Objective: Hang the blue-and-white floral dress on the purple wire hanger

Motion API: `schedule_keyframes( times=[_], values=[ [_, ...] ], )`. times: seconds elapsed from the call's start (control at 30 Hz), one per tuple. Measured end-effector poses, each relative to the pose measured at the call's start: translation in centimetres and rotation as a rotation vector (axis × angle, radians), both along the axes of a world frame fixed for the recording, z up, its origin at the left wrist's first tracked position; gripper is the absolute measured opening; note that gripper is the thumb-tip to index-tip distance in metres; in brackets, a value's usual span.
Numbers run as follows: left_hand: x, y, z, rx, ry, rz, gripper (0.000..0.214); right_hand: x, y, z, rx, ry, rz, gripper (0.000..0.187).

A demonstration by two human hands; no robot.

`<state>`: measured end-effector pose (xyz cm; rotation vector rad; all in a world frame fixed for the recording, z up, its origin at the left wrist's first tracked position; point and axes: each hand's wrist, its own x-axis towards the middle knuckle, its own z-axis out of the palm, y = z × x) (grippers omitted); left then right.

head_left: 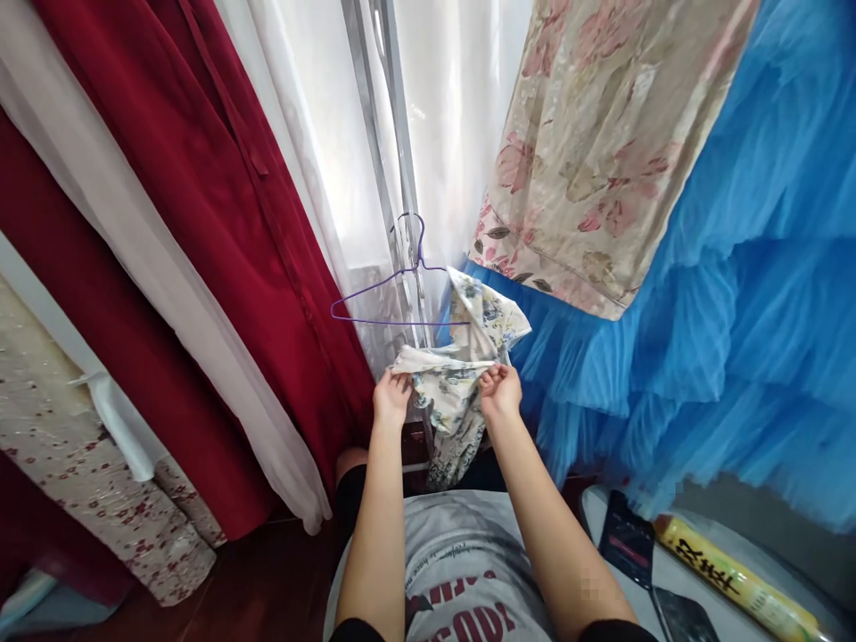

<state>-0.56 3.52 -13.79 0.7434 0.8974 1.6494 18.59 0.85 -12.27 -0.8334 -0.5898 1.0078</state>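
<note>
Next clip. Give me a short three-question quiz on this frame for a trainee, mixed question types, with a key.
1. True or false: the left hand and the right hand both grip the floral garment.
2. What colour is the wire hanger that hangs above the hands? A red, B purple, C green.
3. Fill in: to the right of the garment hangs a ___ tulle dress.
Key: 1 true; 2 B; 3 blue.
</note>
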Motion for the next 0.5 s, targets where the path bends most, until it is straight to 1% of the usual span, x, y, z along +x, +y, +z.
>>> schedule_keyframes(
  times=[0.03,0.1,0.13,0.17,0.2,0.23,0.27,0.3,0.33,0.37,0.4,0.43,0.47,0.5],
  values=[
    [0.6,-0.1,0.7,0.016,-0.027,-0.002,0.021,0.9,0.2,-0.1,-0.006,0.005,-0.061,0.034],
    [1.6,-0.5,2.4,0.087,-0.051,-0.016,0.022,1.8,0.2,-0.2,-0.010,0.004,-0.163,0.031],
    [2.0,-0.9,3.2,0.141,-0.025,-0.040,0.024,1.8,0.0,-0.1,-0.001,-0.017,-0.181,0.029],
    [2.4,-1.4,4.0,0.200,0.033,-0.071,0.026,1.6,-0.3,0.1,0.018,-0.069,-0.141,0.027],
    [2.8,-2.1,4.7,0.261,0.126,-0.105,0.027,1.3,-0.7,0.5,0.041,-0.148,-0.026,0.027],
    [3.1,-2.8,5.4,0.323,0.248,-0.126,0.029,1.0,-1.2,0.9,0.061,-0.243,0.160,0.028],
    [3.4,-3.6,6.0,0.381,0.385,-0.127,0.030,0.6,-1.7,1.4,0.077,-0.341,0.388,0.031],
    [3.6,-4.3,6.5,0.432,0.516,-0.106,0.030,0.1,-2.2,1.9,0.088,-0.424,0.611,0.034],
    [3.6,-4.9,7.1,0.480,0.629,-0.075,0.029,-0.2,-2.8,2.4,0.094,-0.482,0.785,0.037],
    [3.5,-5.4,7.5,0.521,0.719,-0.048,0.028,-0.6,-3.3,2.8,0.098,-0.509,0.893,0.036],
    [3.2,-5.8,7.8,0.547,0.780,-0.039,0.027,-0.9,-3.7,3.2,0.104,-0.512,0.949,0.034],
    [2.7,-6.0,8.0,0.552,0.811,-0.062,0.027,-1.2,-4.1,3.4,0.113,-0.488,0.976,0.031],
    [2.2,-6.2,7.9,0.537,0.816,-0.126,0.029,-1.4,-4.5,3.6,0.116,-0.434,0.991,0.029],
    [1.7,-6.4,7.7,0.506,0.801,-0.219,0.034,-1.5,-4.8,3.7,0.109,-0.360,1.005,0.032]
  ],
)
